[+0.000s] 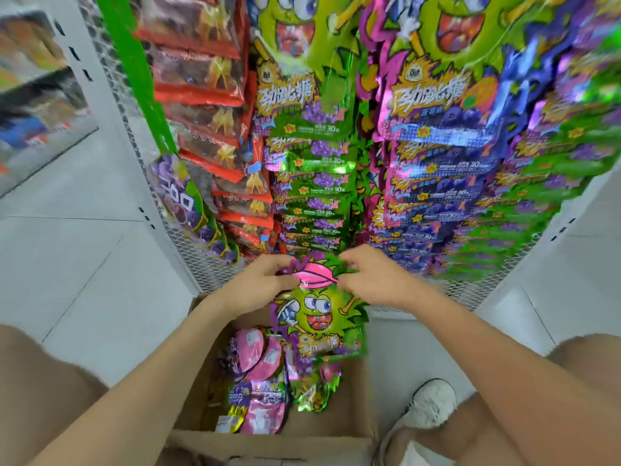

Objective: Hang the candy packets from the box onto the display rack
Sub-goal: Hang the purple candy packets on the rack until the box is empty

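Left hand and right hand: close together, one at each side of the top of a single packet. Fingers and thumbs of both hands are curled and pinch the pink cap printed at the packet's top edge.

Packet: green, with a cartoon face, hanging upright from the two hands. It is above the open box and just in front of the lower part of the rack. Whether its top touches a hook cannot be told.

Box: brown cardboard, on the floor between the person's knees, flaps open. Inside lie loose packets, pink, purple and green, piled flat.

Rack: white wire mesh, nearly filled. Hung rows, from left: purple bags, a red column, a green column directly above the hands, a blue column.

A white shoe stands just right of the box.
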The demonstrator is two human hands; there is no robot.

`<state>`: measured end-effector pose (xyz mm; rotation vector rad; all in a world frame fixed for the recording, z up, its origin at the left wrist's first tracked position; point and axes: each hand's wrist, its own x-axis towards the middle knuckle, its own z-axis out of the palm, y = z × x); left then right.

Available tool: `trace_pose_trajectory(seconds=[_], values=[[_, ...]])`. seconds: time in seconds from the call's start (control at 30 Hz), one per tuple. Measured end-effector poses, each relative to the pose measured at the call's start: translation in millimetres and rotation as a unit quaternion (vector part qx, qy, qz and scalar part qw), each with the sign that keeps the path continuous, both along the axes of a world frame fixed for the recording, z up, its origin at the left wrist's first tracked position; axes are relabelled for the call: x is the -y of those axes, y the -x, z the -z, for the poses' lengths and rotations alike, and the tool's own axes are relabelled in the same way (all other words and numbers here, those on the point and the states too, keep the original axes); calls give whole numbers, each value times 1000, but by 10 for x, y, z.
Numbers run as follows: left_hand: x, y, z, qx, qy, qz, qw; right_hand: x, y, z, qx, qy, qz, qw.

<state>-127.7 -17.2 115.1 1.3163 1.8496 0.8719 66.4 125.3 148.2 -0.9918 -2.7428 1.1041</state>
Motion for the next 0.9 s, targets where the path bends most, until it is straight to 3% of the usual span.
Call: trace_pose_trajectory(seconds=[0.13,0.27,0.43,0.6,0.9], values=[[13,-89,-392,-86,-141,-61,984,177,-39,-250,-149,-65,60,985],[-29,-322,-1028,-160,-313,-142,926,247,-44,-699,-289,-148,124,938],[-178,-339,-2056,-211,-422,-186,862,235,-52,-1526,-421,-200,144,873],[-528,-268,-3050,-190,-396,-194,877,70,159,-2398,-443,-320,120,829],[-886,-243,-3821,-90,-331,-261,902,-460,617,-3386,-390,-320,161,849]])
